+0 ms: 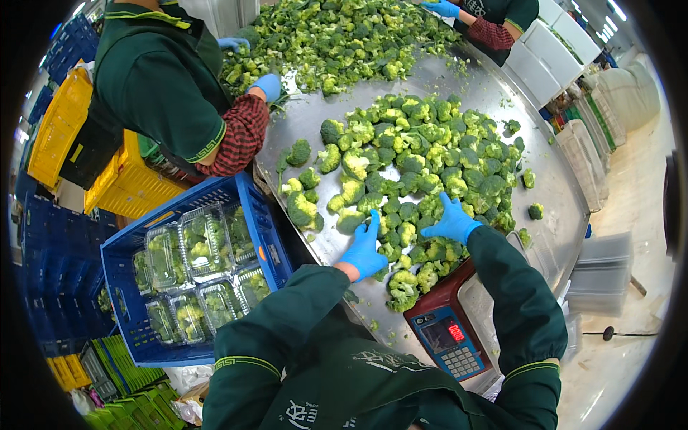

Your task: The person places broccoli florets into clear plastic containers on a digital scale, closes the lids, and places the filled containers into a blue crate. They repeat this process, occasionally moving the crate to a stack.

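Note:
A heap of broccoli florets (424, 145) lies on a steel table (457, 80). My left hand (365, 247), in a blue glove, rests at the heap's near left edge with fingers spread, touching florets. My right hand (452, 219), gloved too, reaches into the near side of the heap, its fingers apart over the florets. Neither hand shows a floret gripped. A red and blue digital scale (457, 344) with a lit display and keypad stands just below my right hand. Left of me, a blue plastic crate (188, 357) holds several clear clamshell boxes of broccoli (204, 242).
A co-worker in green (156, 80) stands at the left table edge, gloved hands at a larger broccoli pile (344, 37). Another co-worker's gloved hand (442, 8) is across the table. Yellow crates (134, 177) stand behind the blue one; clear plastic containers (599, 274) are stacked at right.

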